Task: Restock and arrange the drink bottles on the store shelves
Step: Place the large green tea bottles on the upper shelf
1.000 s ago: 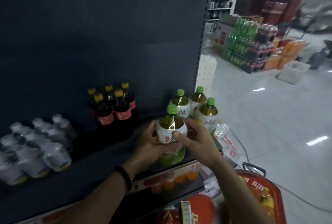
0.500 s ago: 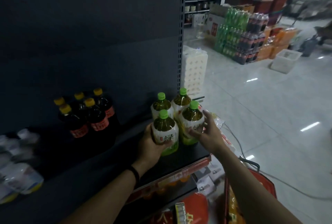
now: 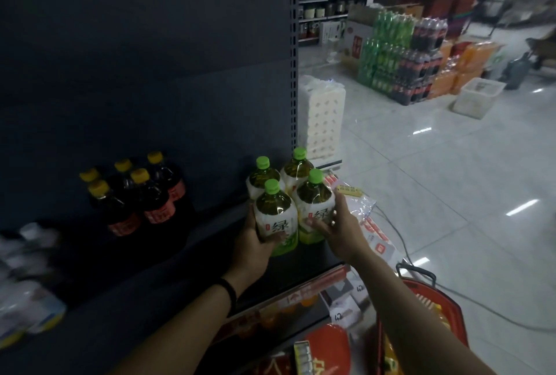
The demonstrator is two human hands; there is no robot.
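Note:
Four green tea bottles with green caps stand in a square at the right end of the dark shelf [image 3: 156, 281]. My left hand [image 3: 252, 244] is wrapped around the front-left bottle [image 3: 275, 219], which stands upright on the shelf with its label facing me. My right hand [image 3: 341, 230] grips the right side of the front-right bottle [image 3: 314, 203], thumb across the label. The two rear bottles [image 3: 296, 167] stand close behind, touching the front pair.
Several dark bottles with yellow caps [image 3: 141, 194] stand to the left, and blurred pale bottles [image 3: 27, 302] at the far left. A red basket [image 3: 439, 311] sits on the floor below right. A toilet paper pack [image 3: 323, 116], soda stacks [image 3: 400, 59] and a white bin [image 3: 478, 98] lie beyond.
The bottle held in both hands went down into the front-left spot beside the others. My right hand let go of it and moved onto the front-right bottle.

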